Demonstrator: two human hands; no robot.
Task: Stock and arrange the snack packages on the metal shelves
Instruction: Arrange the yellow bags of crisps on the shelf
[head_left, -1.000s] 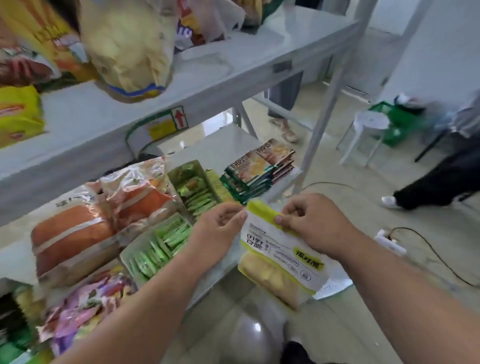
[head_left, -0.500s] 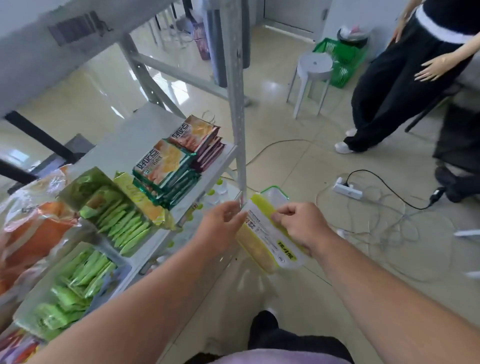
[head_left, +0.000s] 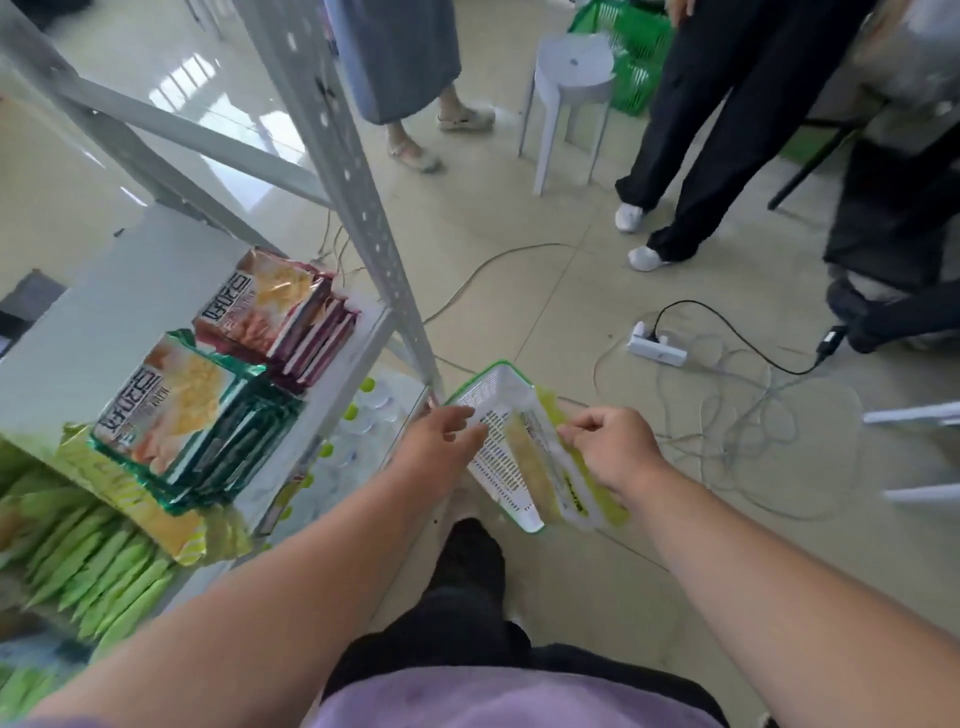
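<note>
My right hand (head_left: 615, 449) pinches the top of a yellow-and-white snack package (head_left: 558, 475), which hangs tilted over a white basket with a green rim (head_left: 480, 387) on the floor. Just left of the package is my left hand (head_left: 441, 447), fingers relaxed and holding nothing. On the metal shelf (head_left: 111, 291) to the left stand a stack of green cracker packs (head_left: 179, 410) and a stack of maroon cracker packs (head_left: 283, 312). Green stick packs (head_left: 96, 566) and a yellow bag (head_left: 130, 499) lie nearer to me.
The shelf's perforated upright post (head_left: 358, 192) rises just beyond the basket. Bottles with green caps (head_left: 358, 421) sit on the lower shelf. A power strip (head_left: 657, 348) and loose cables lie on the floor at right. Two people stand by a white stool (head_left: 571, 78) and green baskets (head_left: 636, 52).
My head has tipped further down toward the floor. The package has turned edge-on and dropped over the basket. My left hand has let go of its corner; the right still holds it.
</note>
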